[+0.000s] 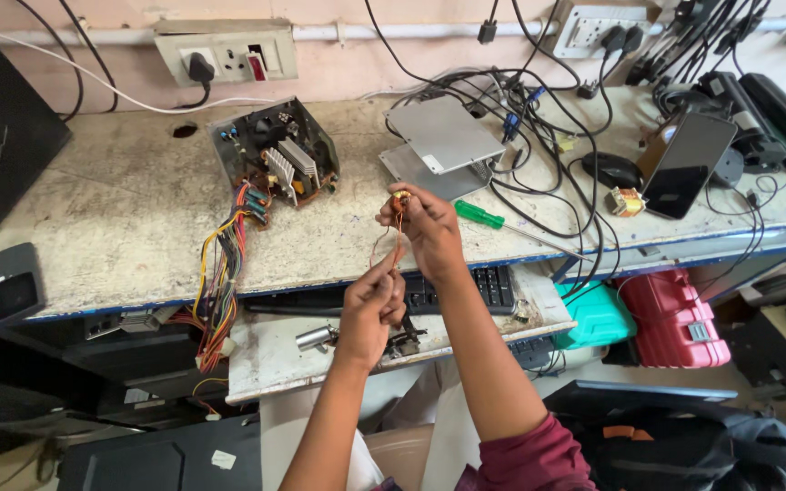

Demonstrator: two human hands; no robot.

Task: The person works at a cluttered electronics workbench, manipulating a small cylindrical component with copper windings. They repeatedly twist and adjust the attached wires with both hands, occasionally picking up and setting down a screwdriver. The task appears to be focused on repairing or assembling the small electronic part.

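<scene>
- Head view: the right hand [429,227] pinches a small wound coil [399,200] between its fingers, held up in front of the open power supply [275,155] on the desk [120,227].
- Thin copper wire [393,244] runs from the coil down to the left hand [373,305], whose fingers pinch its lower end.
- Wire looks light, springy and easily kinked or snapped; I judge the coil's body the safer hold.
- Right of the supply lies a green-handled screwdriver [478,215].

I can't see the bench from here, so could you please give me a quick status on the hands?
Right hand pinching small coil part. Left hand pinching its thin copper wire below. Both raised above bench; nothing between them.
</scene>
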